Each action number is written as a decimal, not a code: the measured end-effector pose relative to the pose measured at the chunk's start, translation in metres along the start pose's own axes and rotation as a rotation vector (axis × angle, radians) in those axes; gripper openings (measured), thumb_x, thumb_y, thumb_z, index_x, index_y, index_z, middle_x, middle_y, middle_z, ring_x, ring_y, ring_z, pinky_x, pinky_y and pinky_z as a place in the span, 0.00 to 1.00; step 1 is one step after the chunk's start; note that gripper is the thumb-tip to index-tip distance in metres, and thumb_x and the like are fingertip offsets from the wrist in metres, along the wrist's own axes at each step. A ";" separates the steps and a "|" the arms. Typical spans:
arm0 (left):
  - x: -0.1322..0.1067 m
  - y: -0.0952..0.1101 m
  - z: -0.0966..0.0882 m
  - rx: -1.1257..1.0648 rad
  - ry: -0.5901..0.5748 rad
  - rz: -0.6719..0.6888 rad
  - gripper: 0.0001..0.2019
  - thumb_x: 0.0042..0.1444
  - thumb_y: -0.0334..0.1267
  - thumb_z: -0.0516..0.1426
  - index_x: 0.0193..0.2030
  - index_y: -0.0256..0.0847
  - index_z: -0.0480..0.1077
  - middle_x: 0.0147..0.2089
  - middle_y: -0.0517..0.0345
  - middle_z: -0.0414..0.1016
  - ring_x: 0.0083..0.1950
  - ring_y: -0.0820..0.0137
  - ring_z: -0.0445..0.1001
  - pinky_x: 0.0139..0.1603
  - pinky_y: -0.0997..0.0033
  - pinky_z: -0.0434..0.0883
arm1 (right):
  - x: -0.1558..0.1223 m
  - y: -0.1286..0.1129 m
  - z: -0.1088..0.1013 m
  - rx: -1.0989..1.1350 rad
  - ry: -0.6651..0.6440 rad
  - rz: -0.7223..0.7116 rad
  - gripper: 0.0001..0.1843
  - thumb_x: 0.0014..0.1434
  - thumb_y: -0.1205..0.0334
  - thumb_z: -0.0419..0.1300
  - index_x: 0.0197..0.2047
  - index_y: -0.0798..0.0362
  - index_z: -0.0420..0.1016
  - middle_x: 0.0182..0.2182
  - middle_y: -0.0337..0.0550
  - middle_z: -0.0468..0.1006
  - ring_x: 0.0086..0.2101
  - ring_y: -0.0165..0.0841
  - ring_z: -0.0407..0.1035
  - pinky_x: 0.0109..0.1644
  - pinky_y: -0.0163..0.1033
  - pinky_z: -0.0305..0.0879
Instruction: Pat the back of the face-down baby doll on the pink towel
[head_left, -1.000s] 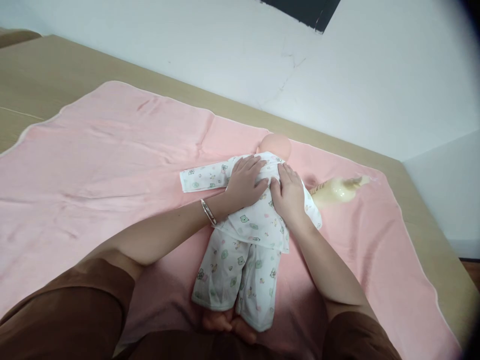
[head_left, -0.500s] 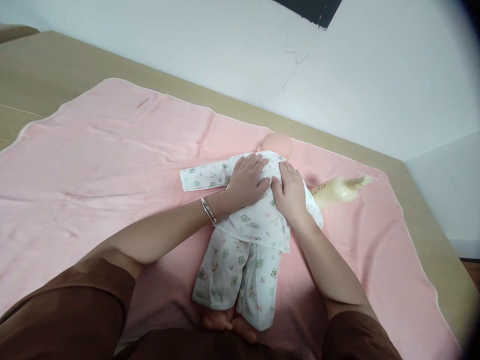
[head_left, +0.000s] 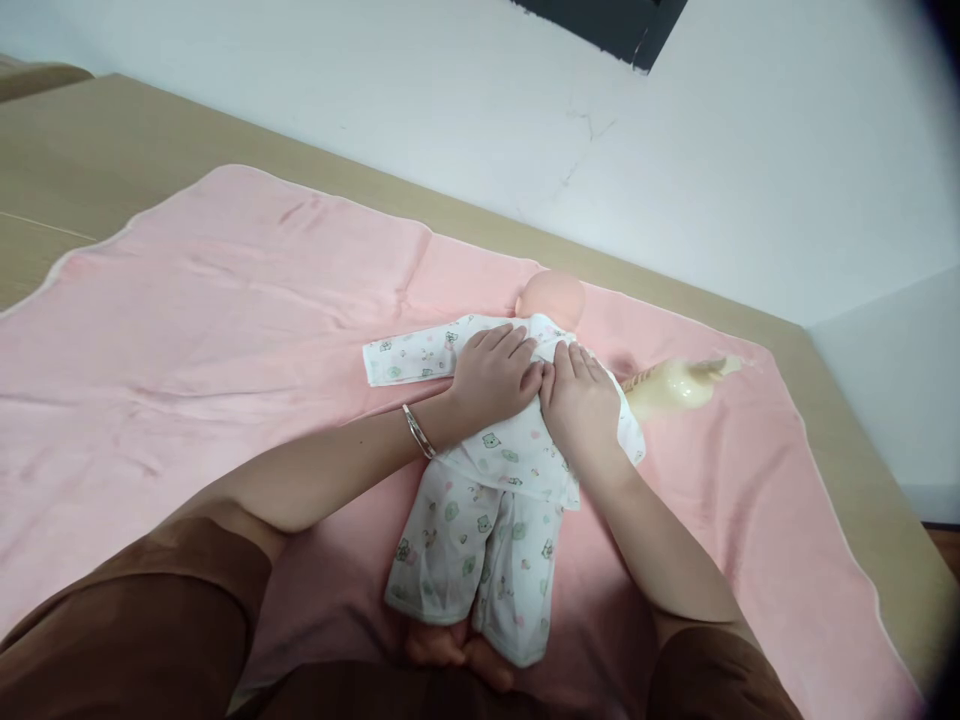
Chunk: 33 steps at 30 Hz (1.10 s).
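A baby doll lies on the pink blanket with its bald head [head_left: 552, 298] away from me. It wears a white patterned shirt [head_left: 517, 445] and matching trousers [head_left: 442, 545], with bare feet [head_left: 450, 645] showing below. On the shirt's upper front, my left hand [head_left: 493, 372] has its fingers drawn in and gripping the cloth. Close beside it, my right hand [head_left: 583, 400] is also closed on the shirt front, its thumb near the left one. The cloth bunches slightly between them. My fingers hide part of the chest.
The pink blanket [head_left: 262, 280] spreads over a wooden table [head_left: 150, 130] against a white wall. A pale yellow bottle [head_left: 675, 385] lies right of the doll, and the shirt's left-side sleeve [head_left: 409, 350] stretches outward.
My fingers have drawn in from lying flatter on the chest, and the thumbs have come together. The shirt's upper front has bunched a little. The view has shifted slightly.
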<state>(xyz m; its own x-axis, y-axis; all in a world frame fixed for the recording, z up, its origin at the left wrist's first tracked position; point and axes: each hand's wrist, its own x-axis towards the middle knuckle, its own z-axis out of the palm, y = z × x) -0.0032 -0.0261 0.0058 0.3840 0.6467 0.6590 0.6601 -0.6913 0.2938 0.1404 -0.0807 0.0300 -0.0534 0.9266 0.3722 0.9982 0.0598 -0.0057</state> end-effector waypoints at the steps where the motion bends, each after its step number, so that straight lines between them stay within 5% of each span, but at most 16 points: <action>1: 0.000 0.000 0.000 -0.017 -0.006 -0.024 0.17 0.63 0.40 0.53 0.52 0.35 0.76 0.56 0.42 0.79 0.59 0.54 0.76 0.59 0.51 0.72 | 0.000 0.000 0.000 0.004 0.000 0.006 0.28 0.72 0.59 0.42 0.64 0.69 0.68 0.60 0.68 0.73 0.61 0.51 0.68 0.67 0.56 0.62; 8: 0.004 -0.005 0.007 -0.136 -0.138 -0.130 0.29 0.61 0.39 0.53 0.68 0.28 0.61 0.70 0.37 0.65 0.73 0.51 0.59 0.73 0.44 0.57 | 0.012 0.014 0.003 0.147 -0.090 -0.029 0.31 0.70 0.58 0.43 0.69 0.69 0.60 0.67 0.66 0.63 0.68 0.51 0.57 0.71 0.59 0.54; 16: 0.001 -0.006 0.005 -0.106 0.034 -0.002 0.17 0.63 0.40 0.53 0.52 0.34 0.76 0.57 0.44 0.78 0.61 0.57 0.75 0.65 0.54 0.70 | 0.002 0.002 -0.001 0.002 0.019 -0.041 0.28 0.73 0.57 0.42 0.63 0.67 0.69 0.60 0.66 0.74 0.61 0.51 0.68 0.66 0.56 0.63; 20: 0.001 -0.003 0.001 -0.108 0.005 -0.058 0.17 0.62 0.41 0.53 0.53 0.35 0.75 0.58 0.45 0.78 0.62 0.56 0.74 0.65 0.53 0.69 | -0.002 -0.002 -0.002 -0.025 0.012 0.019 0.28 0.73 0.57 0.42 0.62 0.66 0.71 0.57 0.66 0.76 0.58 0.50 0.72 0.64 0.54 0.65; 27: 0.006 -0.002 0.003 -0.104 -0.183 -0.197 0.28 0.63 0.42 0.53 0.67 0.28 0.62 0.71 0.36 0.62 0.74 0.50 0.58 0.74 0.46 0.55 | 0.013 0.018 0.005 0.170 -0.093 -0.016 0.31 0.70 0.57 0.43 0.70 0.64 0.59 0.68 0.64 0.63 0.69 0.50 0.56 0.71 0.62 0.53; 33: 0.008 -0.006 0.003 -0.151 -0.168 -0.067 0.23 0.63 0.37 0.51 0.64 0.35 0.67 0.67 0.43 0.69 0.70 0.55 0.64 0.73 0.46 0.57 | 0.015 0.017 0.001 0.177 -0.134 -0.014 0.31 0.71 0.57 0.42 0.71 0.66 0.57 0.69 0.66 0.60 0.69 0.51 0.54 0.72 0.62 0.51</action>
<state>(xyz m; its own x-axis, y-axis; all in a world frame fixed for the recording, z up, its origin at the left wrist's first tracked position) -0.0025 -0.0158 0.0071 0.4535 0.7284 0.5135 0.5885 -0.6775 0.4412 0.1561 -0.0655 0.0341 -0.0819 0.9657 0.2465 0.9776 0.1259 -0.1684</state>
